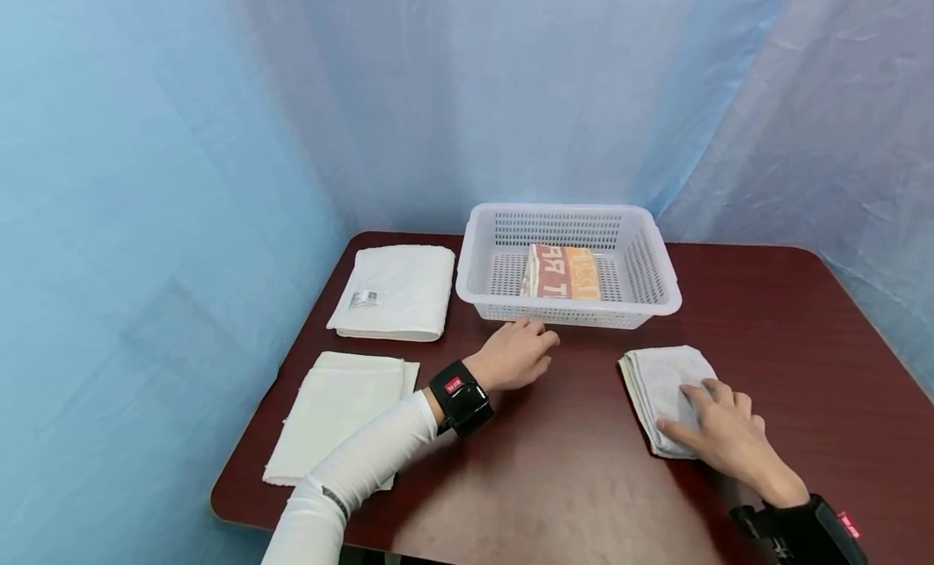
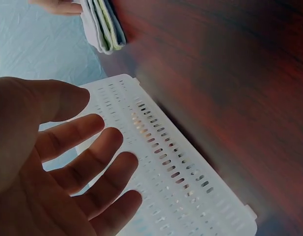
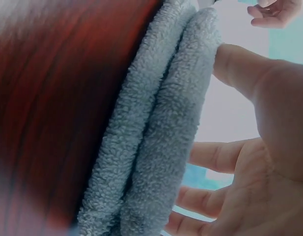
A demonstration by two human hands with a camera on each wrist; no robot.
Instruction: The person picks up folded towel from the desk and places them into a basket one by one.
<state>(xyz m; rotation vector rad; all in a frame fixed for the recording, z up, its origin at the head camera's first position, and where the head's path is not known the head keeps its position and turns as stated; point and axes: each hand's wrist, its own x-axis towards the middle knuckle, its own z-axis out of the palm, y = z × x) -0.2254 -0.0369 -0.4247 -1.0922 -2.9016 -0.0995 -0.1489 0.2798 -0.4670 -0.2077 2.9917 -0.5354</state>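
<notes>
My left hand (image 1: pixel 516 354) hovers just in front of the white plastic basket (image 1: pixel 474 297), its fingers loosely bent and holding nothing. In the left wrist view the basket's slotted side (image 2: pixel 166 157) shows behind those fingers. Inside the basket lies a folded cloth with orange and brown print (image 1: pixel 565 271). On the right, my right hand (image 1: pixel 730 431) rests with spread fingers on a folded pale towel (image 1: pixel 667 387). Close up, the right wrist view shows the towel's thick terry folds (image 3: pixel 166 118), with thumb and fingertips touching its upper face.
Left of the basket is a folded white cloth (image 1: pixel 404 285) with a small printed label. Nearer the front lies a folded cream cloth (image 1: pixel 336 411), partly behind the left forearm. The dark red-brown table (image 1: pixel 540 484) stands against blue hanging sheets (image 1: pixel 467 103).
</notes>
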